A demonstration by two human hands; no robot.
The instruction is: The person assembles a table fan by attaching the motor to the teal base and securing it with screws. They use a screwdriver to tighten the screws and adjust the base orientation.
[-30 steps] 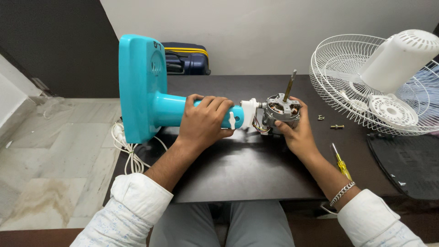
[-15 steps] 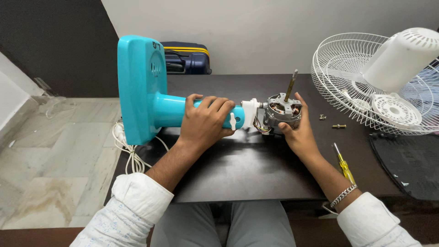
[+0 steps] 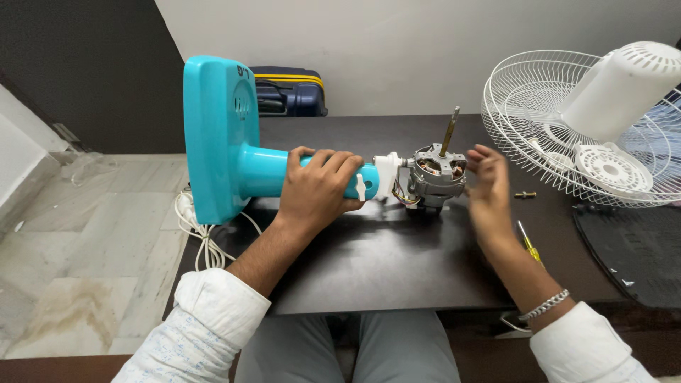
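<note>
Left hand (image 3: 317, 189) clenched around the teal fan stand neck (image 3: 266, 170), fingers wrapped over the top, thumb underneath. Right hand (image 3: 488, 190) released and open, fingers loosely spread, hovering just at 3 o'clock of the fan motor (image 3: 434, 177) without touching it.

Motor resting on the dark tabletop (image 3: 383, 262), joined at its 9 o'clock side to a white plastic collar (image 3: 385, 174) at the end of the teal neck; copper windings visible in the grey housing, brass-coloured shaft (image 3: 449, 132) rising toward 12 o'clock, slightly tilted. Small white knob (image 3: 360, 187) on the neck just beside the left fingertips. Coloured wires between collar and motor.

At 9 o'clock of the left hand, the teal fan base (image 3: 213, 135) standing on edge at the tabletop's left border. White power cord (image 3: 198, 234) hanging in loops below it, over the marble floor (image 3: 85, 241).

At 3 o'clock of the right hand, a small bolt (image 3: 525, 194) lying on the tabletop. At 5 o'clock, beside the right wrist, a yellow-handled screwdriver (image 3: 528, 244), partly hidden by the forearm. Silver bracelet (image 3: 545, 305) on the right wrist, white patterned sleeves on both arms.

Toward 2 o'clock, a white wire fan guard (image 3: 532, 106) lying on the tabletop, a white motor cover (image 3: 624, 89) set in it, tilted. A black mat (image 3: 631, 255) at 4 o'clock. Beyond the tabletop at 12 o'clock, a dark blue suitcase (image 3: 291, 92) with a yellow stripe against the wall.
</note>
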